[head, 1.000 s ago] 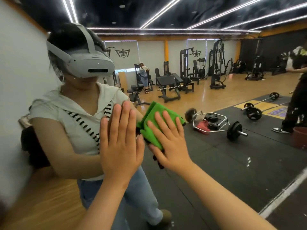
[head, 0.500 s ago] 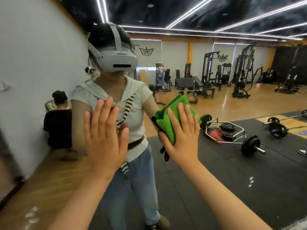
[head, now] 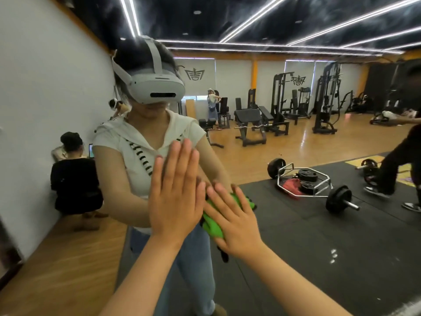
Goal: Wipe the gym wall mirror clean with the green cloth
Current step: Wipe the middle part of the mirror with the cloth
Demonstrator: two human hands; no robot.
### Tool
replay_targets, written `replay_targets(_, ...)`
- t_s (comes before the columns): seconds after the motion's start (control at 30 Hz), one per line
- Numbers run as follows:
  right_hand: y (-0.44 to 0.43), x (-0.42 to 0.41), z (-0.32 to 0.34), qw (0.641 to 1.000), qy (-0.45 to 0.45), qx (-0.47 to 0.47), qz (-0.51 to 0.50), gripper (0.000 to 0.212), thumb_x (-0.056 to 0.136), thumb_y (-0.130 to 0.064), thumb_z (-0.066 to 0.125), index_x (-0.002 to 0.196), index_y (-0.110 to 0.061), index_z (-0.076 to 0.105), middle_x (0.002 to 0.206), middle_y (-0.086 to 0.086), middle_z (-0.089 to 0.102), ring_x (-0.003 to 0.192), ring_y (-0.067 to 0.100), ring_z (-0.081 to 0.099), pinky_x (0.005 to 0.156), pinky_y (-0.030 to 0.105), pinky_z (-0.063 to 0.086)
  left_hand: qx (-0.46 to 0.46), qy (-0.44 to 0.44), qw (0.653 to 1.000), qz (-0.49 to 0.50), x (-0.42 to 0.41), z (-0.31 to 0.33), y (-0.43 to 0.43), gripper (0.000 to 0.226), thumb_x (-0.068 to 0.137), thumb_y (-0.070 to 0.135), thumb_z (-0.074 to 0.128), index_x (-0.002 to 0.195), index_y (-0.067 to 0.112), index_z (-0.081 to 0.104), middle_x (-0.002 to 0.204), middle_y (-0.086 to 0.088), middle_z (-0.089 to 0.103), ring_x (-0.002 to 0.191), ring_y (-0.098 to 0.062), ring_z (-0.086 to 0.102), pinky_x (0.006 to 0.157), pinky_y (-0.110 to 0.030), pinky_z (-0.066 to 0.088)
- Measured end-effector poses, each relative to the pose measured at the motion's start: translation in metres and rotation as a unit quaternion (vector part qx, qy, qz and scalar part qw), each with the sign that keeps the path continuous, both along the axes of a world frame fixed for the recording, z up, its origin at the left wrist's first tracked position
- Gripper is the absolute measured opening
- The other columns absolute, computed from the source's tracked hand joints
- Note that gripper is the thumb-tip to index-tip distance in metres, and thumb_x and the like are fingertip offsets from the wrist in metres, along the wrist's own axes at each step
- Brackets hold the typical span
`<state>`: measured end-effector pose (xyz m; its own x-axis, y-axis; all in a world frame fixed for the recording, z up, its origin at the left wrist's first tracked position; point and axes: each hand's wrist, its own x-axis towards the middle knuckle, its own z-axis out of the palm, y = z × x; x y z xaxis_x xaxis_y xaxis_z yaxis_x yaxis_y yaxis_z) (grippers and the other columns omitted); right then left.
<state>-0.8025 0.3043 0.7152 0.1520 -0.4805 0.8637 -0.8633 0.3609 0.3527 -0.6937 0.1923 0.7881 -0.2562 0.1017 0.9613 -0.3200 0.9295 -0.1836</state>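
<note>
Two hands, one cloth, one mirror. My left hand (head: 175,197) lies flat on the glass with all five fingers straight and pressed together, pointing up, and it holds nothing. My right hand (head: 234,224) is spread, fingers fanned and angled up and to the left, its palm pressing the green cloth (head: 213,226) against the wall mirror (head: 284,258). The two hands sit just beside each other, my left thumb touching or nearly touching my right forefinger.

The cloth sits low in the middle of the glass I can see, well in from its left edge. It is a soft, fuzzy bundle, bunched into folds. Green shows at the lower left of my palm and again past my fingers at the upper right, so its long axis seems to run on that diagonal, though my hand covers most of it.

The smooth glass reflects me in a white plastic headset (head: 157,87) with a strap over the crown. It also reflects one hexagonal steel trap bar (head: 305,185) on black rubber matting. The bar has one round black plate on each end, two loose plates inside its frame, and a red rag (head: 290,185) beside those. One person in black (head: 75,176) sits by the white wall on glossy wooden flooring.
</note>
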Motion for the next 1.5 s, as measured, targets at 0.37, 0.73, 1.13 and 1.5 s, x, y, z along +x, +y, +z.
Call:
replay_targets(0.37, 0.017, -0.031, 0.100, 0.970, -0.145, -0.197, -0.001, 0.067, 0.102, -0.041, 0.041, 0.154, -0.004, 0.017, 0.162, 0.013, 0.020, 0.153, 0.012, -0.002, 0.125, 0.042, 0.000, -0.031, -0.014, 0.999, 0.022, -0.002, -0.006, -0.005, 0.051, 0.108, 0.028, 0.025, 0.154, 0.007, 0.029, 0.162, -0.007, 0.025, 0.149, -0.023, 0.023, 0.126, -0.044, 0.008)
replay_targets(0.73, 0.016, -0.027, 0.110, 0.972, -0.115, -0.203, -0.021, 0.060, 0.105, -0.041, 0.036, 0.154, -0.009, 0.023, 0.160, 0.004, 0.016, 0.152, 0.018, 0.006, 0.123, 0.052, 0.011, -0.030, -0.011, 0.999, 0.020, -0.001, -0.006, -0.003, 0.054, 0.104, 0.027, 0.036, 0.153, 0.006, 0.030, 0.162, -0.008, 0.025, 0.150, -0.023, 0.022, 0.126, -0.044, 0.006)
replay_targets(1.13, 0.070, -0.084, 0.087, 0.969, -0.145, -0.200, -0.018, 0.070, 0.097, -0.023, 0.045, 0.158, -0.010, 0.012, 0.164, 0.007, 0.011, 0.153, 0.015, 0.002, 0.125, 0.038, -0.002, -0.032, -0.010, 0.999, 0.019, -0.003, -0.007, -0.004, 0.052, 0.104, 0.026, 0.038, 0.152, 0.006, 0.033, 0.161, -0.009, 0.028, 0.150, -0.025, 0.021, 0.126, -0.046, 0.009)
replay_targets(1.5, 0.079, -0.089, 0.048, 0.997, -0.039, -0.058, -0.044, 0.085, 0.088, -0.024, 0.048, 0.160, -0.020, 0.003, 0.167, -0.005, -0.003, 0.154, 0.013, 0.002, 0.125, 0.036, -0.003, -0.035, -0.006, 0.999, 0.022, -0.002, -0.005, -0.002, 0.053, 0.102, 0.025, 0.041, 0.151, 0.006, 0.033, 0.160, -0.010, 0.029, 0.149, -0.027, 0.025, 0.126, -0.046, 0.009)
